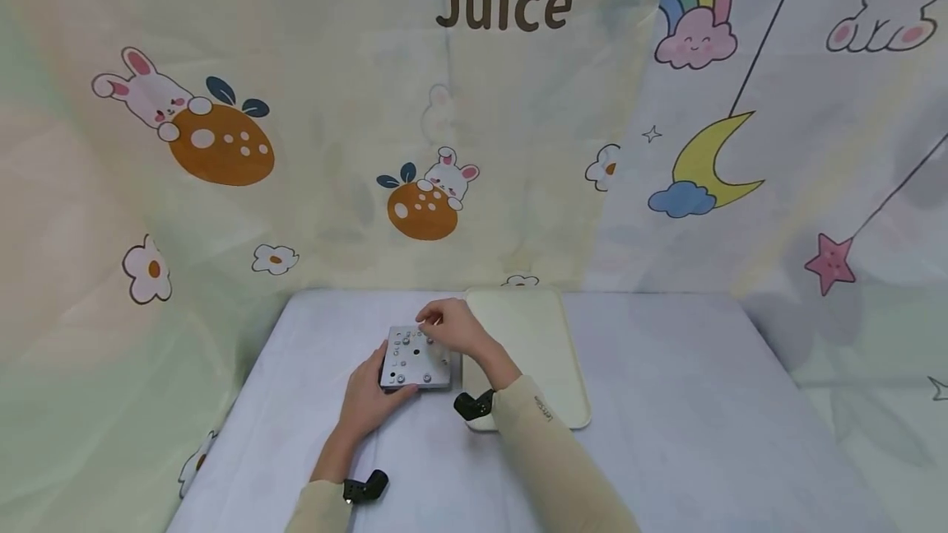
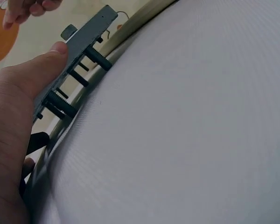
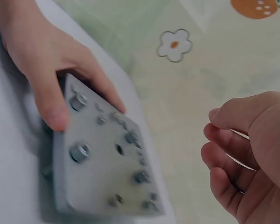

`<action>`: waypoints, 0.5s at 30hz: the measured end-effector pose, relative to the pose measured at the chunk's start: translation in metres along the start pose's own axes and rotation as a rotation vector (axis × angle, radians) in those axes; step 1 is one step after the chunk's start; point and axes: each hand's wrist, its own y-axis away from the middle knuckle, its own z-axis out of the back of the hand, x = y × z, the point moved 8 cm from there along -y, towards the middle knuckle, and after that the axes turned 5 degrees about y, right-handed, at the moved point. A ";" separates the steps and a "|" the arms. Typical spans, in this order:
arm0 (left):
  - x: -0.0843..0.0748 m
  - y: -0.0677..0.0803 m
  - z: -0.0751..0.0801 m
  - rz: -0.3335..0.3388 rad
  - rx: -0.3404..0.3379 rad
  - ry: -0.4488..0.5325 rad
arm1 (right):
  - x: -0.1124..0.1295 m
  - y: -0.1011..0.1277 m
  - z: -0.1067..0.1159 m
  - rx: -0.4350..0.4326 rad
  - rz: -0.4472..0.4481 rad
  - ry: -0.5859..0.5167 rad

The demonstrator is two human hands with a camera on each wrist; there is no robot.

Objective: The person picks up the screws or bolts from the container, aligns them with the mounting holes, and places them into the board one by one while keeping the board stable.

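Observation:
A square grey metal plate (image 1: 413, 367) with holes and several screws stands in front of the person, left of the middle. My left hand (image 1: 366, 397) grips it by its left and near edges, with the thumb along the near side. In the left wrist view, threaded screw shanks (image 2: 98, 58) stick out beneath the plate. Socket-head screws (image 3: 80, 152) of different sizes stand on its upper face in the right wrist view. Above the plate's far right part hovers my right hand (image 1: 459, 331). Its fingers are loosely bent, thumb near the forefinger, and nothing shows between them.
A cream tray (image 1: 522, 352) lies right of the plate, partly beneath the right forearm. A white cloth (image 1: 681, 385) covers the table. Behind it hangs a printed curtain (image 1: 333, 105). Each wrist wears a black camera (image 1: 474, 405).

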 end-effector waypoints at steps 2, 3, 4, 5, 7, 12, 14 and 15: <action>0.001 0.000 0.002 0.011 0.009 0.001 | -0.002 0.004 0.014 -0.017 -0.002 -0.001; 0.001 0.000 0.002 0.015 0.014 0.002 | -0.004 0.007 0.020 -0.024 -0.002 -0.006; 0.001 0.000 0.002 0.017 0.020 0.005 | -0.005 0.011 0.026 -0.031 0.001 -0.009; 0.002 0.000 0.003 0.018 0.024 0.009 | -0.006 0.014 0.032 -0.037 0.001 -0.018; 0.002 -0.001 0.003 0.023 0.038 0.024 | -0.007 0.022 0.045 -0.053 0.005 -0.034; 0.008 -0.001 0.006 0.092 0.113 0.095 | -0.014 0.044 0.074 -0.068 0.015 -0.036; 0.011 0.002 0.013 0.137 0.140 0.129 | -0.017 0.053 0.084 -0.061 0.034 -0.011; 0.012 0.003 0.018 0.159 0.148 0.137 | -0.019 0.058 0.089 -0.056 0.041 0.003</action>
